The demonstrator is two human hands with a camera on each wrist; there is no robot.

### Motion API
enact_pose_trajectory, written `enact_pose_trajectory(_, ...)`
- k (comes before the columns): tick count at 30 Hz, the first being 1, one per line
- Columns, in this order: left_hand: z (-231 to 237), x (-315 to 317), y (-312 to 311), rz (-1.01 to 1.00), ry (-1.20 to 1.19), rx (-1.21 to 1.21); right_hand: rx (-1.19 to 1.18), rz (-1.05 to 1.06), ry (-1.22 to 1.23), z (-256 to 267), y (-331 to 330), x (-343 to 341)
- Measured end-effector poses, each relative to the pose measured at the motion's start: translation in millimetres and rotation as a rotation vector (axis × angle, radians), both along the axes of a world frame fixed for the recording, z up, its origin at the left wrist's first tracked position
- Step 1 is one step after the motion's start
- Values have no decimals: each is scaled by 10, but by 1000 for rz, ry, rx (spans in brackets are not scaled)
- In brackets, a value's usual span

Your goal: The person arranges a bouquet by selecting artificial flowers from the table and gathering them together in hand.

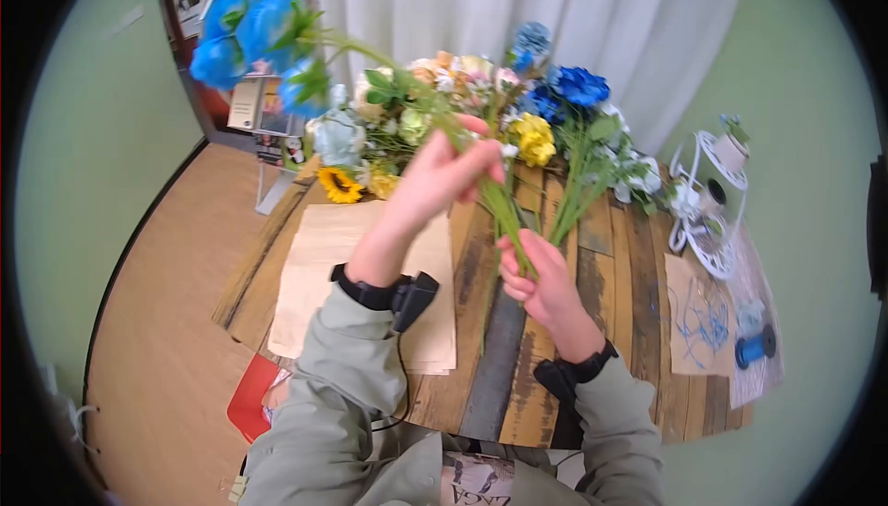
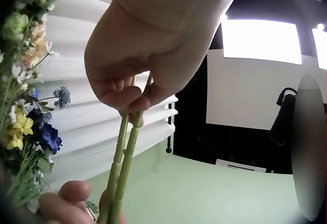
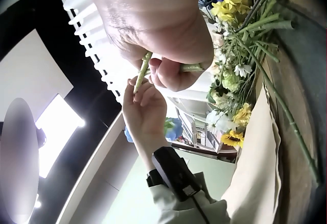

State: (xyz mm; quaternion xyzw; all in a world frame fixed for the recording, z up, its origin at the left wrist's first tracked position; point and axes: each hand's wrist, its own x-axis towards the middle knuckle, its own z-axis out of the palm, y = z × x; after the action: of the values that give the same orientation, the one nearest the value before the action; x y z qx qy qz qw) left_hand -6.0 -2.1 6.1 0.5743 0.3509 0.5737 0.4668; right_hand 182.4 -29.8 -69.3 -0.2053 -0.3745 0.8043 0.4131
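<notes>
Several artificial blue flowers [image 1: 264,30] on long green stems [image 1: 500,210] reach toward the upper left in the head view. My left hand [image 1: 442,171] grips these stems partway along, below the blooms. Lower down, my right hand [image 1: 544,277] holds them near their bottom ends. In the left wrist view, two stems [image 2: 121,168] run side by side from the left hand [image 2: 148,66] down to the right hand [image 2: 66,203]. Stem ends [image 3: 143,71] poke out of the right hand [image 3: 168,35] in the right wrist view.
Mixed artificial flowers [image 1: 532,141] lie along the back of the wooden table [image 1: 499,386]. Brown paper sheets [image 1: 305,275] lie on the left. At right are a white metal stand [image 1: 740,196], a blue spool [image 1: 756,347] and blue strands [image 1: 705,321] on paper.
</notes>
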Motion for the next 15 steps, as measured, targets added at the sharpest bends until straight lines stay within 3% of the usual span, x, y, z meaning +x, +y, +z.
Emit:
enact_pose_trajectory(2,-24,2,20,-191,-104,21,50,-10,0,-36,22,47)
enact_pose_trajectory(4,-59,-3,52,-127,-70,66,104,-42,0,-28,46,20)
enact_pose_trajectory(7,-85,1,73,-9,-6,118,522,-120,-396,39,18,0)
enact_pose_trajectory(8,-84,6,71,59,24,131,526,-115,-396,28,5,-3)
enact_pose_trajectory(10,-72,31,73,99,29,140,626,-207,-618,-26,-27,-22)
enact_pose_trajectory(12,-91,39,102,188,192,191,659,-237,-625,-89,-65,-62)
enact_pose_trajectory(14,-49,42,44,139,156,97,542,-200,-455,-116,-103,-82)
enact_pose_trajectory(15,-47,44,34,15,25,98,549,-196,-455,-65,-112,-101)
